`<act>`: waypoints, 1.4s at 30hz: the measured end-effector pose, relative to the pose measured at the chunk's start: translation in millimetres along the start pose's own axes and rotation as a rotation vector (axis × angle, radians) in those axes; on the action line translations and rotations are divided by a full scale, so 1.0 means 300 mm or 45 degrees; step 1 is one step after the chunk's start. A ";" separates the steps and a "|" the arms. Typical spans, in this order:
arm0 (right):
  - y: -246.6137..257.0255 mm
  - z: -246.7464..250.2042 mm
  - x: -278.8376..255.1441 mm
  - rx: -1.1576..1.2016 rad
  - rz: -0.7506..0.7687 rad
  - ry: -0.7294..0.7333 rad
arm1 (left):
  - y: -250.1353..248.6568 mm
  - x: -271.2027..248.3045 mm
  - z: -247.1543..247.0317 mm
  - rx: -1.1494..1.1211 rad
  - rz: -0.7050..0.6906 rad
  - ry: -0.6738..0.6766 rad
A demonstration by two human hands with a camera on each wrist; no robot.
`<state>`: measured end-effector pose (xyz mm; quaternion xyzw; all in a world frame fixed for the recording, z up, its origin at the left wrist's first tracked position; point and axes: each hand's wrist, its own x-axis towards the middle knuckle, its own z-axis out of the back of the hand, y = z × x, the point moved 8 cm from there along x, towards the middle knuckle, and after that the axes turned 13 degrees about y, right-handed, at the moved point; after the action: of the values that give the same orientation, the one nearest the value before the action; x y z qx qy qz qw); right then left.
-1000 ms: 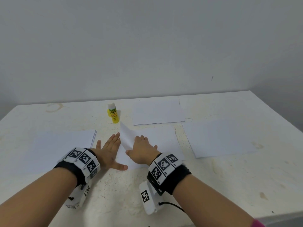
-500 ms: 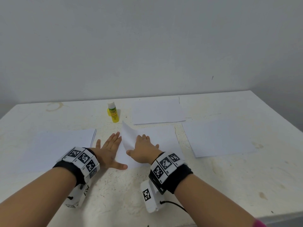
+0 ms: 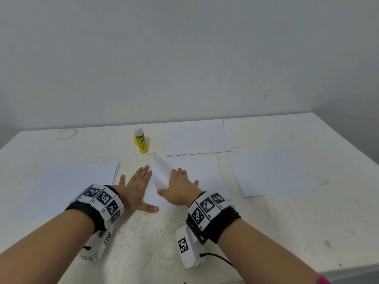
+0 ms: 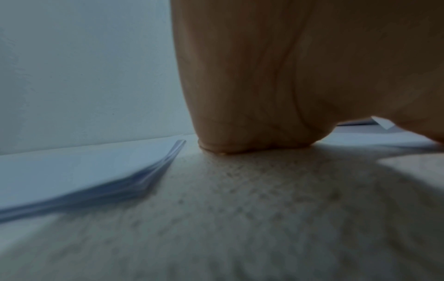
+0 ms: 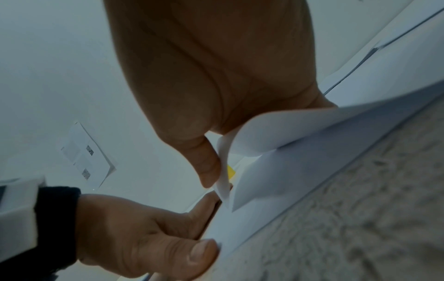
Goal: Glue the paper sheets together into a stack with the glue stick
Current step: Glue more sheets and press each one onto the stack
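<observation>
We are pinching up the near sheet's left edge with our right hand, left hand lying flat beside it; the glue stick is standing capped farther back, seemingly unused, and other sheets are lying apart.

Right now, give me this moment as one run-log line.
left hand: flat beside centre sheet | right hand: pinches lifted top sheet | glue stick: upright, capped, untouched
</observation>
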<state>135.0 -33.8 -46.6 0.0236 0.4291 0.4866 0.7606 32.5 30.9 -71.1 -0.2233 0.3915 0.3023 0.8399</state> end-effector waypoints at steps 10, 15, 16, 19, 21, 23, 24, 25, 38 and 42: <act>0.003 0.003 0.009 0.000 0.084 -0.016 | 0.006 -0.005 0.001 0.072 0.033 0.036; -0.001 -0.011 0.014 -0.087 0.052 0.053 | -0.005 -0.025 -0.001 0.022 -0.032 0.047; -0.002 -0.010 0.014 -0.089 0.055 0.057 | -0.004 -0.026 0.000 0.011 -0.032 0.046; -0.003 -0.009 0.016 -0.100 0.057 0.072 | 0.027 -0.023 0.006 -0.066 0.029 0.021; -0.003 -0.009 0.017 -0.104 0.051 0.077 | 0.048 -0.024 0.003 -0.078 0.078 0.029; -0.002 -0.009 0.018 -0.105 0.047 0.079 | 0.054 -0.026 -0.002 -0.072 0.091 0.052; -0.003 -0.009 0.017 -0.105 0.045 0.079 | 0.055 -0.025 -0.003 -0.074 0.102 0.055; -0.001 -0.008 0.016 -0.106 0.045 0.077 | 0.058 -0.023 -0.003 -0.078 0.116 0.052; -0.003 -0.013 0.009 -0.155 0.063 0.074 | 0.076 0.002 -0.008 -0.067 0.102 -0.015; -0.004 -0.013 0.007 -0.191 0.069 0.077 | 0.076 0.004 -0.008 -0.038 0.102 -0.024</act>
<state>133.4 -34.3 -50.9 -0.0365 0.4136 0.5384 0.7333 16.4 46.0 -76.8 -0.2171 0.3877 0.3436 0.8273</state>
